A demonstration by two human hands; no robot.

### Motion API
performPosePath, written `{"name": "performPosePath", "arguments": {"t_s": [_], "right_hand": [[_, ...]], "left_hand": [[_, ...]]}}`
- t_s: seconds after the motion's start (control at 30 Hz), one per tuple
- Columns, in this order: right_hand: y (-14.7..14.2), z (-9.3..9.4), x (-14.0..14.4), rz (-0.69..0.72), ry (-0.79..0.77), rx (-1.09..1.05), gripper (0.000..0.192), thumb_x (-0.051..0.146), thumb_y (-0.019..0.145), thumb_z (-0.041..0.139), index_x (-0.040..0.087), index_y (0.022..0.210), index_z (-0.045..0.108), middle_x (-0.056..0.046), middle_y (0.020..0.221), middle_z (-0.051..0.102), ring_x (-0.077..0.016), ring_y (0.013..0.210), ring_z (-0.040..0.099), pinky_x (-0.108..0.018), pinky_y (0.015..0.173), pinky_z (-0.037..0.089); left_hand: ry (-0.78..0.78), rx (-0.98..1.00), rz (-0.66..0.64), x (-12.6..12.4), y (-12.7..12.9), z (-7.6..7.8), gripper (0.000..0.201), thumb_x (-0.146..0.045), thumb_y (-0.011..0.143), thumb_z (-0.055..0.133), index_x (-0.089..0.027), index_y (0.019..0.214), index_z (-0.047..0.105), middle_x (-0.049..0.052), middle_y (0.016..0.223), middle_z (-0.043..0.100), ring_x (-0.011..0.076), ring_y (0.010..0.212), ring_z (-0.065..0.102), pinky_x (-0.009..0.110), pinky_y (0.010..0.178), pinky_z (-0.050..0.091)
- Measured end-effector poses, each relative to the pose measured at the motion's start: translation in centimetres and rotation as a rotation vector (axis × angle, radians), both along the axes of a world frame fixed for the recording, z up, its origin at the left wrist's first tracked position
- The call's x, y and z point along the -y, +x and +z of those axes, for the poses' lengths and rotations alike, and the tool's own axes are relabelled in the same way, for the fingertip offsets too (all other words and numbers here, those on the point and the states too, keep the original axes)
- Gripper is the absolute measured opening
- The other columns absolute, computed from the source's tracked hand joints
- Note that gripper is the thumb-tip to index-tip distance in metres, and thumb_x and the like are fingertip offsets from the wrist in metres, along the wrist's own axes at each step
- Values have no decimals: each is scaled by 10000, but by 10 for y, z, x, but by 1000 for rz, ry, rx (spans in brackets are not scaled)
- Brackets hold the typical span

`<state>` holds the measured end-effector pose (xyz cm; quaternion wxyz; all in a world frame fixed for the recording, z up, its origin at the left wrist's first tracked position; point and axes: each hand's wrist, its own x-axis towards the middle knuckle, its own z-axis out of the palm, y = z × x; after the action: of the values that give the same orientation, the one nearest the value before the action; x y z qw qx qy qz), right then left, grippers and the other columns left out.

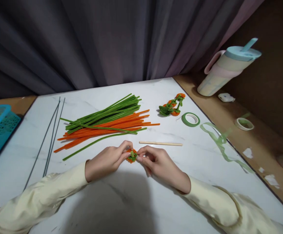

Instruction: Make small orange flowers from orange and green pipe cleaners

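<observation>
Cream sleeves [48,191] occupied the near left and near right of the white tabletop [180,216]. Between the hands, at the near centre, I located a small orange-and-green piece [132,156], apparently of fuzzy stems; whether it touched the surface I could not tell. The left hand [107,161] pinched its left side between thumb and forefinger. The right hand [162,165] had thumb and forefinger brought together on its right edge, the remaining fingers curled and partly hidden.

Principal risk, in my judgement: unequal pressure from the two pinches could crush the pile or skew the green centre. Should either grip slip, bent stems might spring loose.

Secondary hazards noted:
- A wooden stick [161,143] lay just beyond the right hand; a knuckle could set it rolling.
- One loose green stem [90,148] ran close to the left hand, near the orange stems [102,130]; a careless sweep could drag it.
- A tape ribbon [221,143] crossed the right table edge; a catching sleeve could pull it.
- The green tape roll [183,119] lay flat at the far right, near a green-and-orange cluster [165,110]; a long reach could disturb both.
</observation>
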<state>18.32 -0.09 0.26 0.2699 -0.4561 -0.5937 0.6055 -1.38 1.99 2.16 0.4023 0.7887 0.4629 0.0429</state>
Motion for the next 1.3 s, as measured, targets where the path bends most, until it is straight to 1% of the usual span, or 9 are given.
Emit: {"name": "performPosePath", "arguments": {"t_s": [0.1, 0.17, 0.27, 0.33, 0.6, 0.83, 1.07, 1.17, 1.3], "right_hand": [[-1, -2, 0, -19, -41, -17, 122, 272, 851, 541, 158, 826, 579, 48, 567, 524, -48, 366, 369, -183, 398, 300], [-1, -3, -1, -39, -19, -6, 127, 275, 839, 555, 158, 812, 596, 31, 597, 553, -54, 403, 381, -189, 427, 313], [0, -3, -1, -65, 5, -4, 132, 282, 822, 574, 161, 785, 611, 5, 654, 592, -78, 490, 447, -200, 481, 344], [0, -2, -1, -69, 1, -11, 139, 288, 819, 577, 159, 779, 612, -3, 681, 605, -86, 527, 469, -202, 499, 352], [-2, 0, -1, -61, 26, 52, 108, 218, 823, 558, 149, 765, 619, 7, 675, 606, -73, 527, 430, -185, 492, 327], [-3, -2, 0, -77, 103, 98, 82, 158, 814, 550, 153, 769, 618, 18, 663, 603, -66, 503, 408, -175, 470, 312], [-2, -4, 5, 6, 494, 240, 182, 55, 814, 489, 157, 681, 562, 17, 626, 545, -86, 547, 450, -193, 528, 332], [-1, -4, 5, 64, 582, 255, 185, 65, 843, 457, 163, 719, 554, 0, 671, 566, -100, 587, 485, -201, 555, 354], [2, -4, 4, 105, 617, 270, 190, 94, 882, 430, 169, 737, 528, -4, 686, 551, -107, 599, 486, -207, 560, 363]], "left_hand": [[-8, 8, -44, 1, 3, -1, 207, -261, 917, 288, -213, 1023, 459, 1, 809, 633, 140, 626, 554, 230, 633, 389], [-55, 45, -38, 1, 2, -1, 221, -243, 917, 280, -215, 1015, 476, -20, 751, 619, 126, 615, 544, 216, 629, 390], [-123, 80, 12, 1, 0, -2, 204, -224, 902, 302, -214, 984, 490, -52, 634, 562, 113, 586, 518, 200, 606, 379], [-140, 103, 47, 2, 0, -4, 190, -196, 869, 329, -211, 965, 493, -58, 632, 564, 105, 584, 509, 194, 595, 370], [-348, 205, 223, 6, 9, -2, 150, -226, 788, 399, -177, 866, 517, -57, 545, 519, 95, 510, 444, 185, 488, 309], [-118, 190, 180, 16, 8, -9, 144, -273, 891, 356, -190, 854, 468, -61, 567, 514, 95, 522, 454, 193, 538, 339], [23, 224, 170, 25, 11, -13, 140, -254, 916, 335, -200, 875, 457, -63, 605, 481, 95, 531, 459, 189, 550, 353], [35, 232, 175, 26, 13, -12, 146, -245, 914, 320, -201, 870, 452, -57, 619, 483, 99, 540, 469, 190, 563, 368], [53, 229, 194, 27, 13, -13, 157, -259, 921, 297, -200, 892, 439, -55, 610, 495, 107, 543, 486, 200, 574, 379]]}}
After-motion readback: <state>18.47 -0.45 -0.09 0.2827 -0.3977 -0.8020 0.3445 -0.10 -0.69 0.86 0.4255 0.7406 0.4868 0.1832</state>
